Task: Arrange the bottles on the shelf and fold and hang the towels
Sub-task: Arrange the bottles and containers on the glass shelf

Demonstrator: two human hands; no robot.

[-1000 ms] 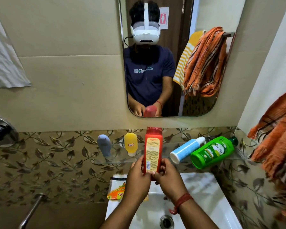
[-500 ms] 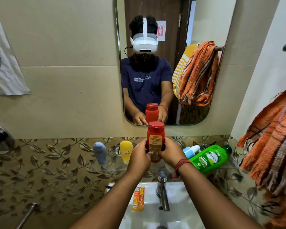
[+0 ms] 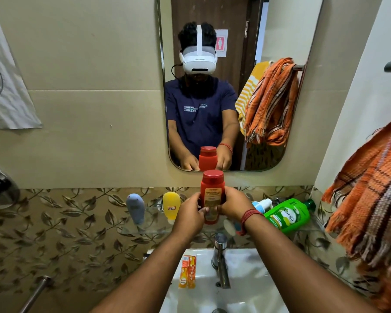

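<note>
A red bottle (image 3: pixel 212 192) stands upright at the middle of the glass shelf (image 3: pixel 154 228), cap up. My left hand (image 3: pixel 190 214) grips its lower left side and my right hand (image 3: pixel 234 203) grips its right side. A grey tube (image 3: pixel 135 208) and a yellow tube (image 3: pixel 172 206) stand upright to its left. To its right a blue-and-white bottle (image 3: pixel 263 203) and a green bottle (image 3: pixel 287 214) lie on their sides. An orange striped towel (image 3: pixel 368 199) hangs bunched at the right edge.
A mirror (image 3: pixel 271 37) hangs above the shelf and shows the person and more towels on a rail. Below are a white sink (image 3: pixel 246 290) with a chrome tap (image 3: pixel 220 260) and an orange packet (image 3: pixel 187 272) on its rim. A metal fixture (image 3: pixel 0 190) juts out at left.
The red bottle went from upside down in front of the shelf to upright, cap up, on the shelf. Both hands moved forward with it, and the view tilted up.
</note>
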